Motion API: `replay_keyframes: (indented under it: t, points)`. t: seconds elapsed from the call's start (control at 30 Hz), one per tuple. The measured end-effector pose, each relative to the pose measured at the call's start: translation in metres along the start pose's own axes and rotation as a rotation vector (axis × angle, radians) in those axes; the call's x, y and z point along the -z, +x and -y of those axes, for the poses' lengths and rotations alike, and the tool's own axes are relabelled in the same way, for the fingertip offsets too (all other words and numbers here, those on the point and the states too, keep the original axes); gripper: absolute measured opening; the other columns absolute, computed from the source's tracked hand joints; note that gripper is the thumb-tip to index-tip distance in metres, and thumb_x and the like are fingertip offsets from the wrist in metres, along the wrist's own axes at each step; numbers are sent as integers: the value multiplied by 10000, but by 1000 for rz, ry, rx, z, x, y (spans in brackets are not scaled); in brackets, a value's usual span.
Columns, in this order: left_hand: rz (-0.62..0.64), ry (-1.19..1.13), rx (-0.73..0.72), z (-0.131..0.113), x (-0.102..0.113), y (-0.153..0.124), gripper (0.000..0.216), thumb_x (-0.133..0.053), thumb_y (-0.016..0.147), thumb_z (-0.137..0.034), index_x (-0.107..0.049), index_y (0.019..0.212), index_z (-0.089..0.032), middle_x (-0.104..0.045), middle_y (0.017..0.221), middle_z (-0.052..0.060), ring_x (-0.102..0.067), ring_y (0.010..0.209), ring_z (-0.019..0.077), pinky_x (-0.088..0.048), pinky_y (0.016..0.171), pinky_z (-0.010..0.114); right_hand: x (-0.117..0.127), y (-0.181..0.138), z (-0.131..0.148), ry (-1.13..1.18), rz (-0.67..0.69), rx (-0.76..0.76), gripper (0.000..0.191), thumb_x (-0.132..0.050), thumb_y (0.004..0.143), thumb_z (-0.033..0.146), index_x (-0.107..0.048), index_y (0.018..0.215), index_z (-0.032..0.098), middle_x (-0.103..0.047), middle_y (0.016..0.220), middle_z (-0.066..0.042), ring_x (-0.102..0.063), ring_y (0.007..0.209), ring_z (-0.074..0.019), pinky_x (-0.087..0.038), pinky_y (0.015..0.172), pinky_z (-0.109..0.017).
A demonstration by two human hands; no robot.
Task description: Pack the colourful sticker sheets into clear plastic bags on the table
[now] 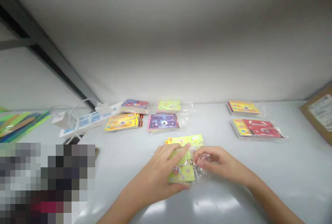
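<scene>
My left hand [166, 168] spans a yellow-green card pack [185, 170] in clear plastic, its thumb along the near edge and its fingers over the far part. At the pack's right side, my right hand [218, 161] is closed in a pinch on the crumpled clear plastic bag [201, 165] around it. Just beyond lies a yellow card pack [195, 139], partly under the fingers of my left hand. The fingers hide part of both packs.
Several bagged card packs lie toward the wall, among them a purple pack [163, 122], a yellow-orange pack [121, 122] and a red pack [261, 128]. A power strip [89, 119] with cables is at left. A cardboard box [319, 110] stands far right. Blurring covers the lower left.
</scene>
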State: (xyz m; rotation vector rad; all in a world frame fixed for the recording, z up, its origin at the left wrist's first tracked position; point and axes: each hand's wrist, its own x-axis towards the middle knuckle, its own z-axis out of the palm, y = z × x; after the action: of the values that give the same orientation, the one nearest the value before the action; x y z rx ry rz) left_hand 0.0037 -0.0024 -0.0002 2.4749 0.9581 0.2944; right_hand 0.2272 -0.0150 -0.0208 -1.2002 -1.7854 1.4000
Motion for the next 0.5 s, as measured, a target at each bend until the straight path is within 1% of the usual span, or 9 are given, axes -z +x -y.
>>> replay_keyframes:
  t: [0.07,0.13,0.2,0.27,0.33,0.4,0.5]
  points:
    - [-7,0,-11,0,0,0,905,-718,679,-343,-160,1391,-332,-400,1324,61,-361,1213,260,-350,992,433,-2,1,-2,-54,-45,6,219,-531,814,367,-670,892,217,-673,906,-43,-586,806,-177,-460,736,-289]
    - [-16,0,-25,0,0,0,890,-705,694,-347,-150,1391,-344,-388,1335,54,-357,1219,260,-344,996,435,-5,1,-3,-51,-63,43,219,-541,810,356,-678,920,226,-681,932,-44,-594,856,-190,-460,775,-302]
    - [-22,0,-38,-1,-1,0,887,-706,694,-333,-156,1390,-337,-399,1324,53,-361,1217,259,-343,996,429,-8,1,-3,-28,-54,79,245,-548,807,350,-676,973,224,-681,964,-51,-598,886,-196,-461,798,-311]
    - [-28,-1,-53,-2,-3,0,887,-713,688,-310,-171,1389,-321,-413,1310,59,-376,1203,255,-347,993,420,-11,2,-2,-24,-23,114,268,-542,814,339,-669,1017,219,-681,968,-52,-604,857,-190,-471,773,-305]
    - [-30,-9,-69,-4,-5,0,896,-723,678,-303,-176,1387,-315,-430,1289,60,-389,1187,248,-352,988,412,-13,2,0,-36,11,134,272,-525,828,327,-667,1033,219,-687,928,-41,-604,809,-180,-473,739,-294]
    - [-19,-16,-82,-5,-6,0,897,-727,673,-316,-179,1383,-328,-432,1287,53,-385,1188,245,-351,987,408,-13,3,1,-25,23,136,263,-517,833,328,-682,1007,219,-691,857,-26,-600,773,-175,-471,719,-286]
    - [17,-2,-65,-5,-4,0,937,-727,656,-405,-148,1389,-340,-412,1315,58,-356,1212,262,-332,993,430,-13,3,1,9,5,91,241,-538,819,330,-706,945,213,-688,792,-15,-596,752,-176,-467,702,-278]
